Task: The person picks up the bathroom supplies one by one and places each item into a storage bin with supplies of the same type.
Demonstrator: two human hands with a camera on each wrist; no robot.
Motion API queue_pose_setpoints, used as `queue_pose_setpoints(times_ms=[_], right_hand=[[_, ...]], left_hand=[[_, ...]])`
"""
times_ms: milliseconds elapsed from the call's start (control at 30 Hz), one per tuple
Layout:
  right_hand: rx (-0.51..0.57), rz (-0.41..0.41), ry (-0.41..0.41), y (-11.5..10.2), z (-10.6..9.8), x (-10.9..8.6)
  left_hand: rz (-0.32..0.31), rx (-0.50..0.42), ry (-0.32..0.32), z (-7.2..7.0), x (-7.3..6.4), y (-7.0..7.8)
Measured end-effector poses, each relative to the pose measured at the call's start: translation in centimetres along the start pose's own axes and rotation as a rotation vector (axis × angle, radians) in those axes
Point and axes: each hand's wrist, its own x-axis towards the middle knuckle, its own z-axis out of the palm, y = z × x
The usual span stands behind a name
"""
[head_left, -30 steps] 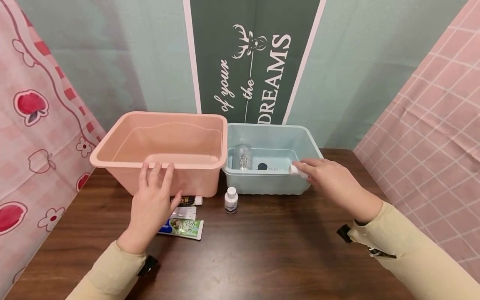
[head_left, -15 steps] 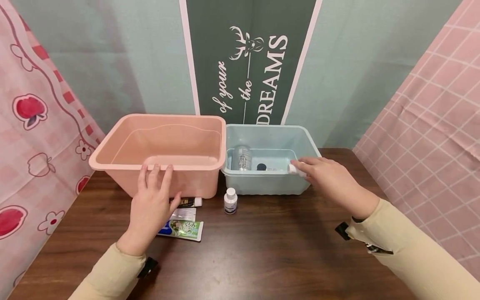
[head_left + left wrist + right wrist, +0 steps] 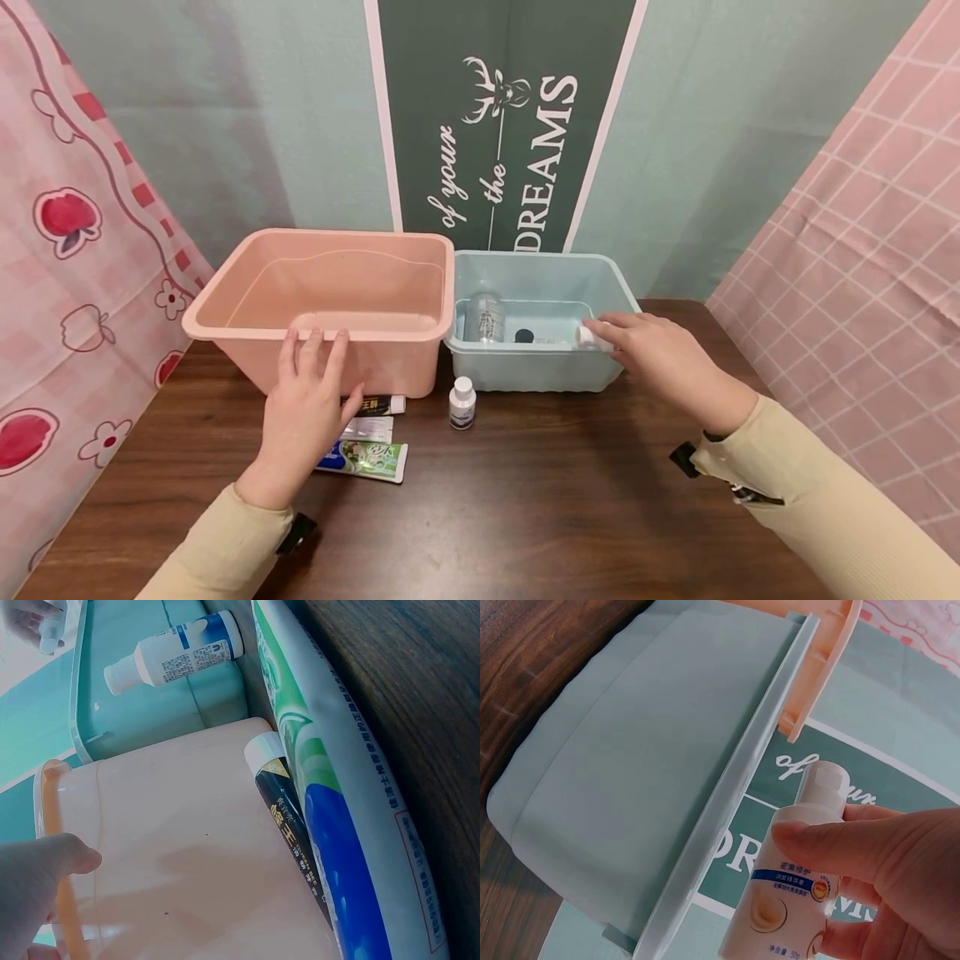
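My right hand (image 3: 663, 358) holds a small white bottle (image 3: 784, 877) with a white cap at the front rim of the light blue bin (image 3: 525, 371). In the right wrist view the thumb lies across the bottle's printed front and the fingers are behind it. My left hand (image 3: 303, 421) has its fingertips at the front rim of the pink bin (image 3: 315, 335), fingers extended. A clear bottle (image 3: 485, 317) lies inside the blue bin beside a dark round cap (image 3: 524, 335); the rest of that capped item is mostly hidden by the front wall.
A second white bottle (image 3: 462, 404) stands on the brown table (image 3: 487, 517) before the bins. Near my left hand lie a black tube (image 3: 382, 406) with a white cap, a pale packet (image 3: 369, 429) and a green, blue and white tube (image 3: 371, 462). Cloth hangs behind and at both sides.
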Motion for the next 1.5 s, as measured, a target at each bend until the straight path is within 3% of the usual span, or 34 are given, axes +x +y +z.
queue_pose_setpoints(times_ms=[967, 1500], right_hand=[[0.022, -0.011, -0.065, 1.0, 0.5, 2.4], [0.046, 0.03, -0.16, 1.7, 1.0, 3.6]], left_hand=[[-0.001, -0.006, -0.008, -0.1, 0.2, 0.3], [0.0, 0.002, -0.005, -0.1, 0.1, 0.1]])
